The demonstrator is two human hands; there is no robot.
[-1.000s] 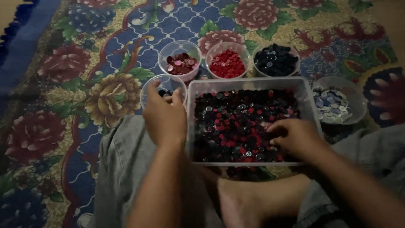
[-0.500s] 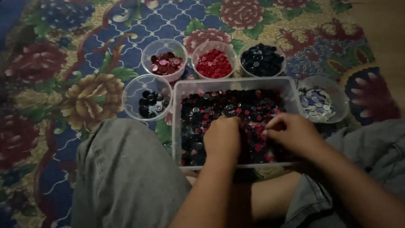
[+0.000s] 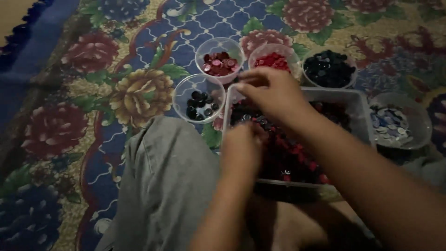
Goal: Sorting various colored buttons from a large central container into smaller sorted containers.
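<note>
Head view: right hand (image 3: 269, 95) is now reaching, pinched, toward the dark-red button cup (image 3: 219, 59) — left hand (image 3: 242, 151), curled, is digging in the button tray (image 3: 360, 104).

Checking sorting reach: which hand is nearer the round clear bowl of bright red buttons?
Right. The right hand hovers just below that bowl; the left hand sits lower, over the clear rectangular tray.

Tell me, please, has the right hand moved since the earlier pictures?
Yes. The right hand has gone from the clear tray's near right part to its far left corner, toward the red-button cup.
</note>
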